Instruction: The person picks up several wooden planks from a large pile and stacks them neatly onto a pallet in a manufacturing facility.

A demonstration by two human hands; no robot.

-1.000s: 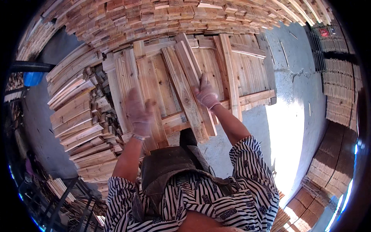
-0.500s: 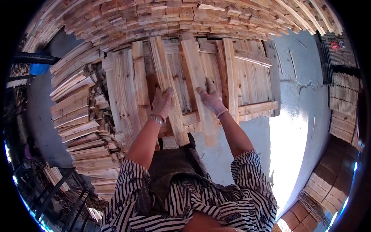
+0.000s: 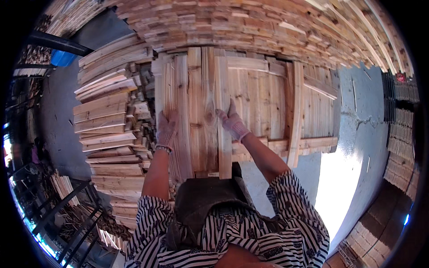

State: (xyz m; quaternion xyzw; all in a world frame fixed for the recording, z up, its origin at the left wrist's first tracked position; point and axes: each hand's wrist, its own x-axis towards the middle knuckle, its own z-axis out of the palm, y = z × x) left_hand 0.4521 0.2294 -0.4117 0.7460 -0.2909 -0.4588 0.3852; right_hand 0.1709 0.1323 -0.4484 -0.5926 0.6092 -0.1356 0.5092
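Head view: wooden planks [image 3: 195, 111] are flanked by gloved left hand [image 3: 166, 130] and right hand [image 3: 233, 126], both with fingers spread open.

Shirt [image 3: 250, 245]: black-and-white striped, dark patterned blocks, loose sleeves [image 3: 292, 192]. Apron [image 3: 199, 201]: dark. Gloves [image 3: 237, 128]: pale; left hand [image 3: 166, 129], right hand [image 3: 233, 125]. Bracelet [image 3: 164, 148]: left.

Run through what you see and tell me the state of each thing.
Middle boards: side by side, edges roughly parallel.
Left hand: gloved, blurred, at their left side.
Right hand: gloved, spread, at their right edge.
Board farther right: slightly slanted, apart from them.
Left woodpile: stacked, ends uneven.
Far woodpile: stacked in rows.
Dark apron: worn.
Blue object: partly hidden.
Floor: partly sunlit.
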